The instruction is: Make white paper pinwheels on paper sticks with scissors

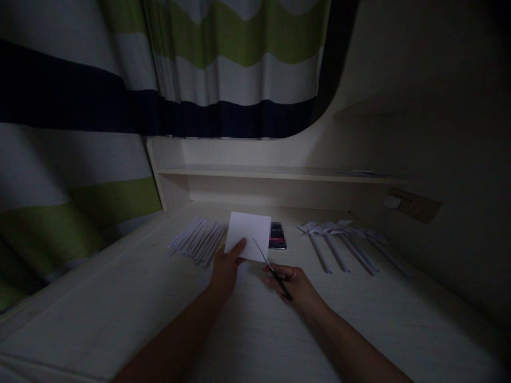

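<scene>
One white paper square (pixel 249 234) is up off the desk (pixel 120 314), pinched at its lower left corner by the left hand (pixel 227 266), thumb on top, fingers closed under it. One pair of scissors (pixel 272 268) sits in the right hand (pixel 297 287), fingers curled shut round the handles, the blades pointing up at the sheet's lower edge; whether the blades are parted, I cannot tell in this dim light. To the left, a fanned pile of paper strips (pixel 197 240), too many to count. To the right, four paper pinwheels on sticks (pixel 343 242) in a row. One small dark box (pixel 277 236) lies behind the sheet. The near desk is open; a shelf (pixel 279 173) bounds the back.
</scene>
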A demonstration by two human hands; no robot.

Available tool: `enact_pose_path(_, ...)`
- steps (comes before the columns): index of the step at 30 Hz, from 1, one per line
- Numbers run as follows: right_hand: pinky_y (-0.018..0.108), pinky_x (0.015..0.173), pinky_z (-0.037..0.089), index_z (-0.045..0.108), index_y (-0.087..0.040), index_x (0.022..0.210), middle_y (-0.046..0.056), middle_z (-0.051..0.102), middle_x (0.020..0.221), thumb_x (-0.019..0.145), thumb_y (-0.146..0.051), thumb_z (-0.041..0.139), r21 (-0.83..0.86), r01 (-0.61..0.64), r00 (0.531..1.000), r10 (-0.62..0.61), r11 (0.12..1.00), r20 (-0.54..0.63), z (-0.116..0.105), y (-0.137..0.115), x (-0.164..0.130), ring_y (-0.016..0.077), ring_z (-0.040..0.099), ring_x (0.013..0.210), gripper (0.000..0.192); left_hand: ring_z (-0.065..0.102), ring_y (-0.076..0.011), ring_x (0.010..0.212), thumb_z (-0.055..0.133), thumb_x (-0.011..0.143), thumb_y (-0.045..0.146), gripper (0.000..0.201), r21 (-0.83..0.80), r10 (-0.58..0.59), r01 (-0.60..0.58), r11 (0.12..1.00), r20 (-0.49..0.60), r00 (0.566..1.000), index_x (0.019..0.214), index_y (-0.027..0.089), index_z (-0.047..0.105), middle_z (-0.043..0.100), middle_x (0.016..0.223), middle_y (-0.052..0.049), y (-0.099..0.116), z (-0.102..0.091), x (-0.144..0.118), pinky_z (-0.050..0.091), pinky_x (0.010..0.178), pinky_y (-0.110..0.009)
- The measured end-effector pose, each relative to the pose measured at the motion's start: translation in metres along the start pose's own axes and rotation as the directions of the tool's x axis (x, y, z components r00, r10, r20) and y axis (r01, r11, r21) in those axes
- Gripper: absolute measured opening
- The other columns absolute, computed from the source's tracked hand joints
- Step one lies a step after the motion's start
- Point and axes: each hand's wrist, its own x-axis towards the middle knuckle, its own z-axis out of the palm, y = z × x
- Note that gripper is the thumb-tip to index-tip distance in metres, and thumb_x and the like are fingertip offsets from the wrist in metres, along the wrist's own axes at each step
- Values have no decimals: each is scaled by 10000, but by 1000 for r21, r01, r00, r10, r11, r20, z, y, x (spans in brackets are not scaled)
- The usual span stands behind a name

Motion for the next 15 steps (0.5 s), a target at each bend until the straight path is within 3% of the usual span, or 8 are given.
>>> enact_pose_path(6, 169, 283, 163, 612, -136, 783, -104, 365, 336, 499, -379, 719, -5, -15, 1000, 15, 1000, -11, 0, -3, -2, 21, 255, 274, 389, 587, -225, 840, 680, 561, 288, 326, 16, -20, 21, 1000, -20, 1000, 827, 115, 605, 628, 939, -108, -1, 0, 0, 489, 609, -265)
enact_pose_path(11, 173, 284, 181, 607, -146, 809, -96, 404, 354, 502, -383, 712, -12, -20, 1000, 20, 1000, 15, -1, 3, 2, 31, 278, 275, 402, 585, -217, 855, 642, 618, 286, 368, -36, -8, 8, 999, 20, 1000, 942, 128, 571, 623, 962, -99, -2, 1, 1, 488, 647, -284)
enact_pose_path(15, 184, 335, 243, 618, -157, 792, -83, 450, 413, 493, -335, 722, -36, 1, 998, 2, 999, 63, -2, 13, 7, 37, 321, 325, 364, 566, -226, 911, 657, 587, 237, 322, 79, 31, -30, 996, -13, 999, 891, 144, 607, 609, 1011, -99, -1, -9, 4, 488, 659, -271)
